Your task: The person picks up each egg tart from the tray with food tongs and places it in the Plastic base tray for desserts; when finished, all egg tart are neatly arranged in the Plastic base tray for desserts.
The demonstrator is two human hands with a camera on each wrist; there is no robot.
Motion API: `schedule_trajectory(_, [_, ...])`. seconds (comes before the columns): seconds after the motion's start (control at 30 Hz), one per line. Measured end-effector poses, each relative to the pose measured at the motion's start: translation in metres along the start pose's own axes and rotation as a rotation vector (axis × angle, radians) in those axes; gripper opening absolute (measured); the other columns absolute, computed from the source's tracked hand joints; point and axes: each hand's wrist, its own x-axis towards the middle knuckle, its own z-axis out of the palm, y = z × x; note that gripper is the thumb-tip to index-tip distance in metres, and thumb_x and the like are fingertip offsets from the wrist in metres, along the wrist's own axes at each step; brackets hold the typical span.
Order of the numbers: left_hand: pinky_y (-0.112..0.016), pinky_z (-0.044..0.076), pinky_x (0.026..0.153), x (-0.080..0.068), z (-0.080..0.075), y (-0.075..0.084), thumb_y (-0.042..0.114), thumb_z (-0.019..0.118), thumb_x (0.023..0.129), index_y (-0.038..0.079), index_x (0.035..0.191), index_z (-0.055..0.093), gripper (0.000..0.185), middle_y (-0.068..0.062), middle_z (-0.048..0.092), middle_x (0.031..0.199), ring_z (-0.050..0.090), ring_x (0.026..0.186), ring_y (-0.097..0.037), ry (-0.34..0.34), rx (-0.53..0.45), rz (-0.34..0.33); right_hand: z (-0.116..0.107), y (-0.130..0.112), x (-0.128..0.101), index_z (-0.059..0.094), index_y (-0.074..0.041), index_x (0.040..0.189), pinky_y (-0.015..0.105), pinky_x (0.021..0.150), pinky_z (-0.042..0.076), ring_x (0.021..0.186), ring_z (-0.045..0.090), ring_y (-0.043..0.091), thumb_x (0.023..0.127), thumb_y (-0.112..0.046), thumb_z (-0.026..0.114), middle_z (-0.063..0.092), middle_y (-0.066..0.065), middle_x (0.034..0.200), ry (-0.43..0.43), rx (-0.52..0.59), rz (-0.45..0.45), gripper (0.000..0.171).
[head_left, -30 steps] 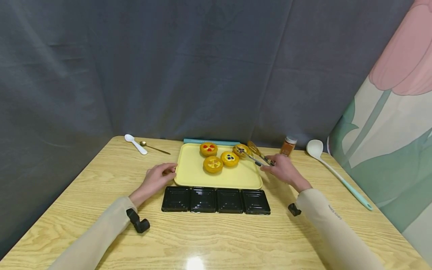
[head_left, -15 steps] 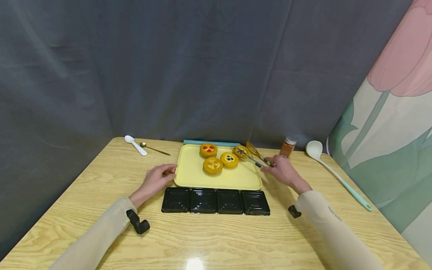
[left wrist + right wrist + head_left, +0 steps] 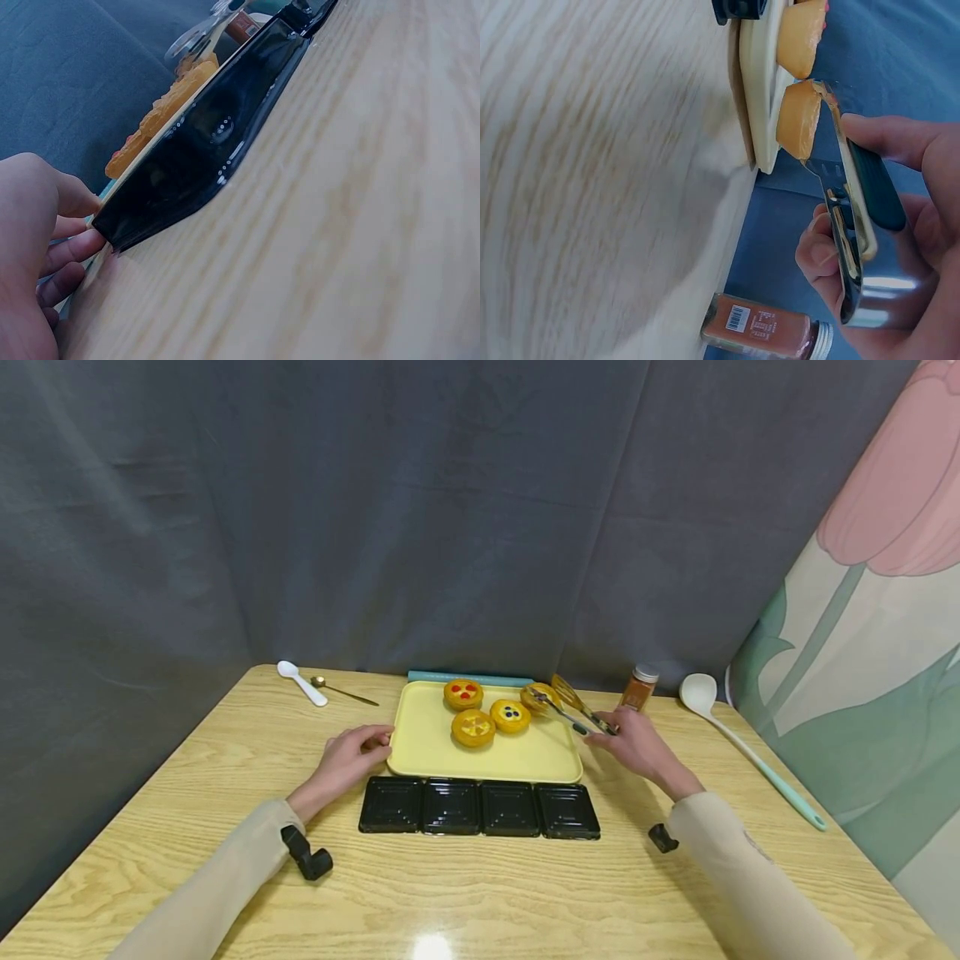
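My right hand (image 3: 633, 745) grips a pair of metal tongs (image 3: 851, 202) with dark green grip pads. The tongs straddle the egg tart (image 3: 800, 120) at the back right of the yellow tray (image 3: 420, 756), one arm on either side of it. Three other tarts lie on the tray: one with red topping (image 3: 463, 694), one with dark berries (image 3: 511, 715) and one with yellow-orange pieces (image 3: 473, 727). My left hand (image 3: 351, 756) holds the tray's left edge between thumb and fingers; part of that grip is hidden.
A row of black square plastic trays (image 3: 452, 806) runs along the front of the yellow tray. Behind it lies a teal roll (image 3: 472, 677). A spice jar (image 3: 638, 687) and long ladle (image 3: 701, 693) stand right; a white spoon (image 3: 303, 682) and small gold spoon (image 3: 345, 692) lie left.
My right hand has shifted slightly right with the tongs, and the tart between them has moved a little the same way. My left hand stays at the tray's edge.
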Motion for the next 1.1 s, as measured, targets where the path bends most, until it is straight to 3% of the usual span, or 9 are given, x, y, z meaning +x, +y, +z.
schedule_trajectory(0.27, [-0.054, 0.034, 0.098, 0.000, 0.001, 0.000, 0.014, 0.070, 0.091, 0.003, 0.127, 0.069, 0.038, -0.002, 0.071, 0.100, 0.066, 0.097, -0.025, 0.001, -0.006, -0.006, -0.011, -0.006, -0.016, 0.066, 0.009, 0.125, 0.040, 0.069, 0.042, 0.078, 0.052, 0.025, 0.090, -0.020, 0.075, 0.059, 0.013, 0.095, 0.023, 0.013, -0.004, 0.046])
schedule_trajectory(0.5, [-0.054, 0.033, 0.097, 0.000, 0.001, 0.000, 0.015, 0.070, 0.091, 0.004, 0.127, 0.069, 0.038, -0.002, 0.071, 0.101, 0.066, 0.097, -0.025, 0.000, -0.003, -0.008, -0.020, -0.014, -0.033, 0.061, 0.011, 0.132, 0.052, 0.083, 0.047, 0.101, 0.060, 0.038, 0.091, -0.022, 0.075, 0.059, 0.028, 0.124, 0.017, 0.035, -0.011, 0.054])
schedule_trajectory(0.73, [-0.055, 0.032, 0.098, 0.000, 0.000, 0.000, 0.016, 0.069, 0.092, 0.004, 0.128, 0.069, 0.038, -0.001, 0.071, 0.101, 0.066, 0.097, -0.024, -0.006, -0.005, -0.009, -0.028, -0.026, -0.055, 0.062, 0.007, 0.133, 0.032, 0.062, 0.036, 0.074, 0.045, 0.020, 0.091, -0.025, 0.076, 0.056, 0.008, 0.092, -0.001, 0.040, 0.005, 0.055])
schedule_trajectory(1.1, [-0.055, 0.033, 0.098, 0.000, 0.000, -0.001, 0.015, 0.070, 0.091, 0.004, 0.127, 0.069, 0.038, 0.000, 0.071, 0.099, 0.066, 0.097, -0.024, -0.007, -0.003, 0.000, -0.031, -0.037, -0.088, 0.059, 0.007, 0.136, 0.029, 0.057, 0.036, 0.071, 0.042, 0.017, 0.092, -0.026, 0.076, 0.053, 0.002, 0.090, -0.008, 0.085, 0.020, 0.058])
